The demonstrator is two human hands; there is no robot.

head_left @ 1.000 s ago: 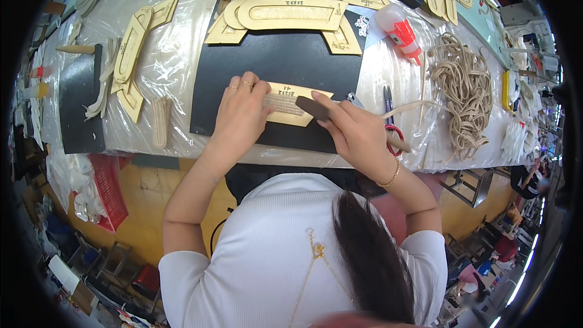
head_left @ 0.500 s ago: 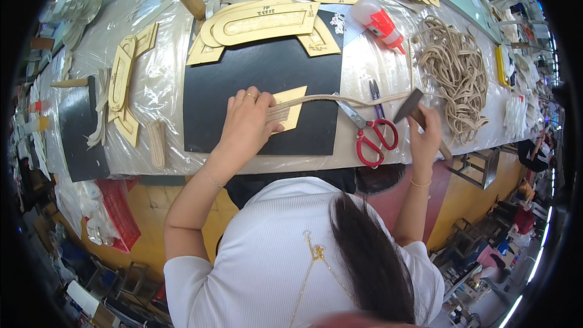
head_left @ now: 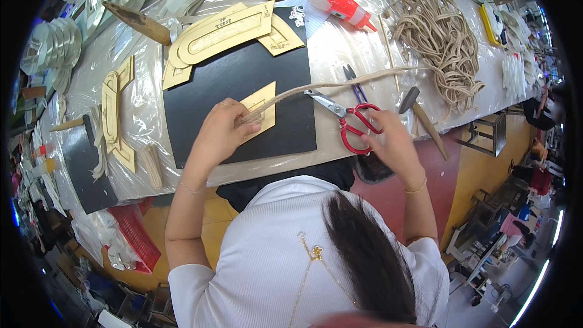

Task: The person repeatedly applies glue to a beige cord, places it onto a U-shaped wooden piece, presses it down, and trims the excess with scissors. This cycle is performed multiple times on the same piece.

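Observation:
My left hand (head_left: pixel 221 132) is closed, fingers and thumb pinching the end of a flat beige cord (head_left: pixel 316 85) over a pale yellow card (head_left: pixel 263 101). The card lies on a black mat (head_left: pixel 285 136); its left part is under my hand. From there the cord runs right, across the scissor blades' far side, to a tangled heap (head_left: pixel 446 48). My right hand (head_left: pixel 392 143) has its fingers apart at the red handles of the scissors (head_left: pixel 346 115), which lie on the table. Right of it, a hammer (head_left: pixel 425 118) rests at the table edge.
Marked yellow templates (head_left: pixel 228 33) overlap the mat's far edge, beside a wooden stick (head_left: pixel 136 23). A red-and-white glue bottle (head_left: pixel 343 6) lies beyond the scissors. Purple-handled snips (head_left: pixel 357 88) lie beside them. At left are more templates (head_left: pixel 111 112) and a cord bundle (head_left: pixel 150 167).
My right hand has let go of the hammer, now lying on the table, and moved left to the scissors. The view has shifted and turned slightly; the left hand still holds the cord.

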